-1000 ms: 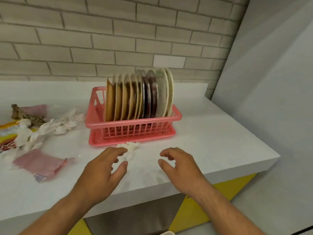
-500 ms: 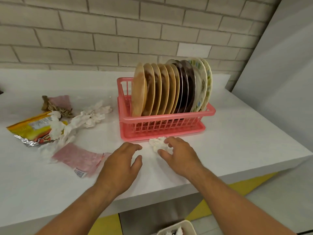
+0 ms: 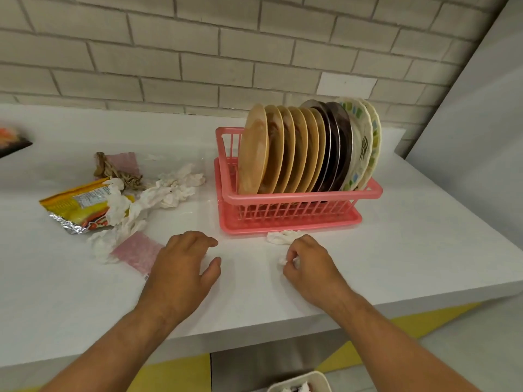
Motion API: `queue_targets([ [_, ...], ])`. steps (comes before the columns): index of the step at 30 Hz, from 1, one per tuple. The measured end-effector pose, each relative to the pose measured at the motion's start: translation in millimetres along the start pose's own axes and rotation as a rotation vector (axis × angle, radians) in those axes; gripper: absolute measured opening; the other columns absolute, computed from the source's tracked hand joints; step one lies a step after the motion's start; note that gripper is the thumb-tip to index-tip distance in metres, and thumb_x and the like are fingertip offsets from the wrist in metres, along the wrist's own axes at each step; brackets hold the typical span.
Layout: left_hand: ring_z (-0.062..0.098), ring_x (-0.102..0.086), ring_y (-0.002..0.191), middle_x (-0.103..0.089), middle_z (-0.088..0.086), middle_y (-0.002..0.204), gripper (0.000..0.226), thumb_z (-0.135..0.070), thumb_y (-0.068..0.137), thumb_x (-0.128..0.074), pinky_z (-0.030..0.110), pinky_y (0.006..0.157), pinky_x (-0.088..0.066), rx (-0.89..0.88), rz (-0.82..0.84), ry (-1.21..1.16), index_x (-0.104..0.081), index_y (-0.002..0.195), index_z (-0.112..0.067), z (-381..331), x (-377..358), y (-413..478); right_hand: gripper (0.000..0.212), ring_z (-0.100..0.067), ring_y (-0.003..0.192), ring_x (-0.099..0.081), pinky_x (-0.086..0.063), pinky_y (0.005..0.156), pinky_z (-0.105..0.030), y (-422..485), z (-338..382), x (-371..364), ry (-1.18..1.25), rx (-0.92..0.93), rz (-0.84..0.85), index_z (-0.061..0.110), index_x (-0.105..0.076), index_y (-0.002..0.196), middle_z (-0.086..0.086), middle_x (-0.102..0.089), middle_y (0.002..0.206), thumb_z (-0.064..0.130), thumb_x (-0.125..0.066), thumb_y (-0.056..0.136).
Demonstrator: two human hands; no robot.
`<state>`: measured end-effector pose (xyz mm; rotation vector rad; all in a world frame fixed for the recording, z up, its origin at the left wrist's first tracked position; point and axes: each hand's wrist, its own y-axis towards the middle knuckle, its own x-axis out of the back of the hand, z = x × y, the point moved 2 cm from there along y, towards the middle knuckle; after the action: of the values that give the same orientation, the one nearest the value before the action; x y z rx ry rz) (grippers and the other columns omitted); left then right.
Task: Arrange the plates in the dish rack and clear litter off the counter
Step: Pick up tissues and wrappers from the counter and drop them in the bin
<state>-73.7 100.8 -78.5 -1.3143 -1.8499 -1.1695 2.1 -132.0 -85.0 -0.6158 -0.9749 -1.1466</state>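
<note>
A pink dish rack (image 3: 300, 195) stands on the white counter (image 3: 410, 250) with several plates upright in it: tan ones (image 3: 254, 148), dark brown ones (image 3: 336, 142) and patterned white ones (image 3: 363, 137). My right hand (image 3: 308, 264) is curled round a small crumpled white tissue (image 3: 294, 261) just in front of the rack; more white tissue (image 3: 280, 237) lies by its fingertips. My left hand (image 3: 184, 267) hovers over the counter with loosely bent fingers and holds nothing.
Litter lies to the left: crumpled white tissues (image 3: 167, 190), a yellow snack wrapper (image 3: 76, 205), brown paper (image 3: 113, 171), a pink packet (image 3: 135, 250). A dark object (image 3: 11, 140) sits at the far left edge. A bin (image 3: 300, 384) with tissue stands below the counter.
My right hand has closed its fingers round a piece of tissue in front of the rack. The view has shifted left, and my left hand has stayed open near the pink packet.
</note>
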Motion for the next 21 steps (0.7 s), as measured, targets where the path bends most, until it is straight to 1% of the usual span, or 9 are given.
queue_targets([
  [2,0.018,-0.053,0.107,-0.062,-0.002,0.116,0.028,-0.029,0.085,-0.066,0.03,0.09,-0.043,-0.018,0.009,0.004,-0.066,0.111,-0.019,1.9,-1.0,-2.6,0.013,-0.007,0.076,-0.049,-0.037,0.06,-0.016,-3.3,-1.3,3.0,0.016,-0.018,0.013,0.024,-0.048,0.081,0.01,-0.05,0.088,0.017,-0.056,0.087],
  [5,0.017,-0.055,0.105,-0.062,-0.003,0.117,0.028,-0.031,0.087,-0.063,0.029,0.088,-0.045,-0.056,0.014,-0.01,-0.065,0.113,-0.021,-4.9,-4.7,-2.0,0.01,-0.007,0.074,-0.051,-0.034,0.056,-0.018,-8.1,-6.0,7.2,0.067,-0.068,0.097,0.026,-0.043,0.091,0.009,-0.053,0.085,0.017,-0.048,0.093],
  [7,0.014,-0.055,0.104,-0.061,-0.006,0.118,0.028,-0.034,0.089,-0.059,0.026,0.086,-0.044,-0.103,0.028,-0.005,-0.062,0.116,-0.026,-17.6,-11.9,2.7,0.011,-0.007,0.074,-0.052,-0.036,0.057,-0.019,-12.5,-11.7,10.9,0.087,-0.095,0.134,0.028,-0.041,0.097,0.008,-0.054,0.085,0.017,-0.042,0.096],
  [9,0.012,-0.055,0.107,-0.058,-0.01,0.124,0.031,-0.039,0.092,-0.052,0.024,0.088,-0.043,-0.169,0.07,0.032,-0.057,0.122,-0.031,-35.1,-24.7,12.4,0.013,-0.008,0.07,-0.051,-0.035,0.054,-0.02,-18.2,-19.8,15.0,0.108,-0.117,0.143,0.028,-0.042,0.099,0.006,-0.054,0.082,0.016,-0.037,0.097],
  [12,0.015,-0.05,0.115,-0.051,-0.008,0.132,0.037,-0.038,0.096,-0.045,0.03,0.096,-0.043,-0.274,0.166,0.11,-0.046,0.132,-0.031,-63.3,-51.0,38.3,0.017,-0.01,0.066,-0.052,-0.037,0.053,-0.022,-26.8,-32.6,23.4,0.132,-0.147,0.138,0.029,-0.044,0.099,0.004,-0.056,0.081,0.015,-0.034,0.096],
  [14,0.019,-0.046,0.12,-0.045,-0.004,0.137,0.042,-0.035,0.096,-0.045,0.035,0.1,-0.043,-0.303,0.207,0.161,-0.04,0.137,-0.029,-79.4,-69.8,57.6,0.019,-0.012,0.064,-0.054,-0.039,0.053,-0.024,-31.1,-42.2,29.6,0.143,-0.163,0.126,0.029,-0.045,0.098,0.002,-0.058,0.08,0.015,-0.033,0.095],
  [17,0.025,-0.04,0.123,-0.039,0.002,0.14,0.048,-0.032,0.097,-0.044,0.04,0.103,-0.041,-0.319,0.266,0.28,-0.032,0.143,-0.027,-99.8,-98.1,76.9,0.022,-0.011,0.06,-0.051,-0.037,0.051,-0.023,-37.5,-58.9,38.8,0.169,-0.172,0.111,0.03,-0.048,0.092,0.003,-0.057,0.075,0.013,-0.033,0.094],
  [19,0.026,-0.038,0.121,-0.039,0.003,0.138,0.049,-0.034,0.097,-0.041,0.042,0.101,-0.041,-0.319,0.275,0.385,-0.031,0.144,-0.025,-110.8,-112.5,81.0,0.025,-0.009,0.058,-0.049,-0.036,0.05,-0.02,-42.9,-70.2,44.7,0.197,-0.167,0.117,0.031,-0.05,0.087,0.005,-0.056,0.073,0.012,-0.033,0.092],
  [21,0.026,-0.039,0.116,-0.042,0.004,0.133,0.046,-0.036,0.097,-0.042,0.041,0.097,-0.042,-0.32,0.238,0.478,-0.037,0.141,-0.023,-118.8,-121.6,80.1,0.028,-0.007,0.06,-0.05,-0.035,0.051,-0.017,-49.3,-81.5,48.8,0.233,-0.162,0.12,0.031,-0.051,0.084,0.007,-0.057,0.075,0.012,-0.034,0.093],
])
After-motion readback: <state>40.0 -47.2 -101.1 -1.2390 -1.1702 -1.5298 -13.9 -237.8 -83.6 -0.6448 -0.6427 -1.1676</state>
